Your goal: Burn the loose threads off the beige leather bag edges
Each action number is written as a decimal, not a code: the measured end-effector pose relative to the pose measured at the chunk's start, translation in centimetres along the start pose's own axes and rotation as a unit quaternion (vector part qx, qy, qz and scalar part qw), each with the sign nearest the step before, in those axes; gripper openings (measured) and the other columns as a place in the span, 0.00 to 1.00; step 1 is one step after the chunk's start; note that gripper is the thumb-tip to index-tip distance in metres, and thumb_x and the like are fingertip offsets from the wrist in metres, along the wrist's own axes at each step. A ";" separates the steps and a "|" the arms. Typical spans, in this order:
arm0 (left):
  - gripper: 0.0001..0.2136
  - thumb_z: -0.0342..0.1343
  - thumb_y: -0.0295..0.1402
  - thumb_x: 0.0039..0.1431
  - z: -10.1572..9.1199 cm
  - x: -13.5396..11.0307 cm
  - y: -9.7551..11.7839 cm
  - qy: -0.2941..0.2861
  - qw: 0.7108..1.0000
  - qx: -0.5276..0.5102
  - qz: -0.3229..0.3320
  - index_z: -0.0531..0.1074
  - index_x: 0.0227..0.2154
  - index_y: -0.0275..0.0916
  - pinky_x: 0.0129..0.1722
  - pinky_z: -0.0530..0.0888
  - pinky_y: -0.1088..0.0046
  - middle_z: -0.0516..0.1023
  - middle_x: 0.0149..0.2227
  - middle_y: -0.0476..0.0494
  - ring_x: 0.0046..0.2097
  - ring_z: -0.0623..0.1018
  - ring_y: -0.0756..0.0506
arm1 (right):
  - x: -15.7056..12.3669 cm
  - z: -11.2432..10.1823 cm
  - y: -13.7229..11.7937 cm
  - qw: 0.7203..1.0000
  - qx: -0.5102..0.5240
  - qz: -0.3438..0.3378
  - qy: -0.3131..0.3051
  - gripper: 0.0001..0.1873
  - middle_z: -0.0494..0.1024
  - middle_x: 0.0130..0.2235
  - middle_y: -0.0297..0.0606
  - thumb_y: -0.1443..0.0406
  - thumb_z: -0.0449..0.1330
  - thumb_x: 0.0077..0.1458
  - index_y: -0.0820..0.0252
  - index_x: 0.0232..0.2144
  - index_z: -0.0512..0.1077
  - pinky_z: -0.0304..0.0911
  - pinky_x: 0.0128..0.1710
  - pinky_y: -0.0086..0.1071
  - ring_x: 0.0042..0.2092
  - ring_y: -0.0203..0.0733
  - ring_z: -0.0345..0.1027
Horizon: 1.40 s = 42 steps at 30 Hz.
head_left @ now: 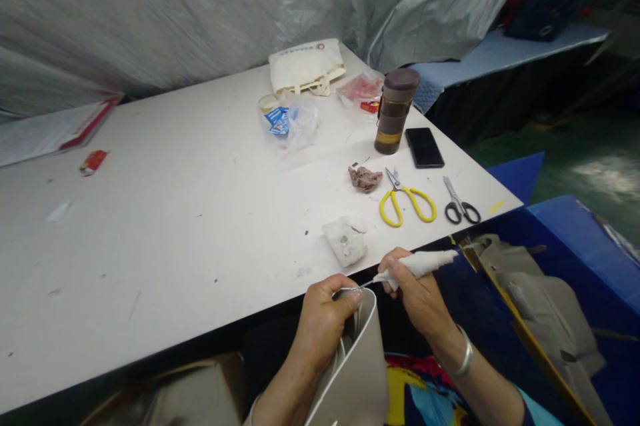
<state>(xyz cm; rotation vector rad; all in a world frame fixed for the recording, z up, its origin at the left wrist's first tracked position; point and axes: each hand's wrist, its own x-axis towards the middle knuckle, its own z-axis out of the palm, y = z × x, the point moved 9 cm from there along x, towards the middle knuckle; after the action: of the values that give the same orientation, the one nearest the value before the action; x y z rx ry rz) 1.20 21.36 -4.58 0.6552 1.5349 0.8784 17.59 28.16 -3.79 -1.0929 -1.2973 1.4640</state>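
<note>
My left hand [327, 313] pinches the top edge of a beige bag-like piece [357, 366], its thumb pressed on the rim. The piece stands at the table's front edge, its pale rim curved open towards me. In my right hand [417, 293] is a thin metal-tipped tool [425, 263] with a white wrapped handle. The metal tip meets or nearly meets the rim beside my left thumb; contact is hard to tell. A crumpled white packet [346, 241] lies on the table just beyond my hands.
Yellow-handled scissors [407, 203], black-handled scissors [457, 206], a phone [425, 147] and a brown bottle [397, 113] occupy the right side of the white table [165, 246]. Behind are a plastic bag [300, 123] and a cream tote [307, 66]. Beige bags [545, 313] fill a blue bin at right.
</note>
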 end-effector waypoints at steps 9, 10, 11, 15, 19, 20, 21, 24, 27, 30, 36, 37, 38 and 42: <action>0.16 0.73 0.39 0.38 -1.4 -1.1 0.8 0.030 0.984 -0.159 -0.075 0.76 0.28 0.37 0.27 0.68 0.73 0.77 0.20 0.50 0.23 0.72 0.49 | 3.5 -0.5 -3.0 0.977 -0.168 -0.120 0.059 0.17 0.70 0.27 0.31 0.53 0.57 0.70 0.57 0.33 0.72 0.61 0.35 0.33 0.30 0.38 0.65; 0.15 0.73 0.39 0.38 -1.6 -1.1 0.8 0.028 0.984 -0.164 -0.072 0.75 0.27 0.38 0.27 0.67 0.74 0.76 0.20 0.50 0.22 0.72 0.49 | 3.7 -0.4 -3.0 0.976 -0.174 -0.122 0.054 0.17 0.71 0.27 0.32 0.53 0.57 0.70 0.57 0.33 0.72 0.61 0.35 0.34 0.30 0.39 0.65; 0.15 0.73 0.38 0.39 -1.7 -0.9 0.7 0.021 0.983 -0.166 -0.069 0.75 0.27 0.38 0.27 0.67 0.74 0.76 0.20 0.50 0.23 0.72 0.50 | 3.9 -0.2 -3.0 0.976 -0.176 -0.121 0.048 0.17 0.71 0.27 0.32 0.53 0.57 0.70 0.58 0.33 0.72 0.62 0.36 0.34 0.30 0.39 0.66; 0.16 0.74 0.37 0.37 -1.6 -0.3 0.3 -0.013 0.985 -0.158 -0.073 0.76 0.27 0.37 0.28 0.67 0.74 0.78 0.22 0.49 0.24 0.73 0.49 | 4.2 0.4 -3.0 0.974 -0.184 -0.131 0.026 0.16 0.71 0.28 0.32 0.54 0.58 0.70 0.57 0.34 0.72 0.63 0.38 0.34 0.31 0.40 0.67; 0.17 0.75 0.36 0.34 -1.7 0.0 0.3 -0.022 0.986 -0.142 -0.089 0.78 0.28 0.36 0.29 0.68 0.72 0.80 0.23 0.46 0.25 0.75 0.47 | 4.2 1.2 -3.6 0.965 -0.208 -0.161 -0.001 0.14 0.74 0.31 0.35 0.55 0.58 0.70 0.57 0.35 0.71 0.65 0.39 0.35 0.35 0.42 0.69; 0.18 0.76 0.37 0.34 -1.8 0.0 0.3 -0.023 0.986 -0.140 -0.092 0.78 0.28 0.36 0.29 0.69 0.71 0.80 0.23 0.46 0.25 0.75 0.47 | 4.1 1.4 -3.6 0.964 -0.211 -0.162 -0.011 0.14 0.74 0.32 0.36 0.55 0.58 0.69 0.56 0.35 0.72 0.66 0.39 0.35 0.35 0.43 0.69; 0.18 0.76 0.37 0.34 -1.9 0.0 0.4 -0.024 0.986 -0.138 -0.093 0.78 0.28 0.36 0.29 0.69 0.71 0.80 0.23 0.46 0.25 0.76 0.47 | 4.1 1.6 -3.6 0.964 -0.212 -0.162 -0.020 0.13 0.75 0.32 0.36 0.55 0.58 0.69 0.56 0.36 0.72 0.66 0.39 0.35 0.36 0.43 0.70; 0.19 0.77 0.38 0.33 -2.1 0.0 0.3 -0.021 0.986 -0.135 -0.092 0.78 0.29 0.36 0.29 0.69 0.71 0.80 0.23 0.46 0.25 0.75 0.47 | 4.1 1.8 -3.3 0.964 -0.213 -0.156 -0.034 0.12 0.76 0.33 0.36 0.55 0.59 0.69 0.56 0.36 0.73 0.66 0.39 0.34 0.37 0.43 0.71; 0.20 0.77 0.39 0.32 -2.2 0.1 0.1 -0.021 0.986 -0.138 -0.094 0.78 0.29 0.36 0.28 0.69 0.72 0.80 0.23 0.46 0.24 0.75 0.47 | 4.1 1.8 -3.1 0.964 -0.214 -0.155 -0.032 0.12 0.76 0.34 0.36 0.55 0.59 0.69 0.56 0.37 0.73 0.66 0.40 0.34 0.37 0.43 0.71; 0.21 0.77 0.40 0.32 -2.1 0.1 0.0 -0.028 0.985 -0.141 -0.100 0.78 0.29 0.36 0.28 0.69 0.72 0.80 0.23 0.45 0.24 0.76 0.47 | 4.0 1.6 -3.2 0.966 -0.203 -0.159 -0.028 0.12 0.77 0.34 0.36 0.55 0.60 0.68 0.56 0.37 0.74 0.66 0.42 0.35 0.38 0.43 0.71; 0.19 0.77 0.38 0.33 -2.0 -0.2 0.1 -0.034 0.987 -0.123 -0.098 0.79 0.29 0.36 0.30 0.69 0.71 0.81 0.24 0.44 0.26 0.76 0.47 | 3.7 0.6 -3.1 0.994 -0.076 -0.080 0.000 0.18 0.70 0.24 0.31 0.51 0.59 0.67 0.57 0.33 0.73 0.60 0.29 0.32 0.27 0.38 0.63; 0.19 0.77 0.38 0.33 -1.9 -0.2 0.2 -0.037 0.988 -0.116 -0.096 0.79 0.28 0.36 0.30 0.69 0.71 0.81 0.24 0.45 0.26 0.76 0.47 | 3.6 0.8 -3.1 0.997 -0.042 -0.055 -0.017 0.19 0.68 0.23 0.30 0.50 0.58 0.68 0.57 0.32 0.73 0.58 0.26 0.31 0.25 0.37 0.61; 0.18 0.76 0.37 0.34 -1.8 -0.2 0.2 -0.040 0.989 -0.108 -0.093 0.79 0.28 0.36 0.30 0.69 0.71 0.81 0.24 0.45 0.26 0.75 0.47 | 3.6 1.2 -3.2 0.998 -0.017 -0.036 -0.038 0.20 0.67 0.22 0.29 0.49 0.59 0.67 0.57 0.31 0.72 0.56 0.24 0.31 0.23 0.36 0.60; 0.14 0.74 0.36 0.37 -1.5 -0.2 0.4 -0.052 0.992 -0.078 -0.081 0.80 0.28 0.35 0.30 0.67 0.72 0.79 0.24 0.46 0.26 0.74 0.48 | 3.3 2.6 -4.6 0.992 -0.027 -0.024 -0.119 0.22 0.66 0.22 0.29 0.48 0.61 0.64 0.58 0.28 0.71 0.55 0.25 0.31 0.24 0.35 0.58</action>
<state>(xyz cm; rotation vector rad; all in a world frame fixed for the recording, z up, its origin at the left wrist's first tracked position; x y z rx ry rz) -0.27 21.17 -4.14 0.4499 1.3903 0.8189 14.53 31.10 0.76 -0.9352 -1.5265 1.5657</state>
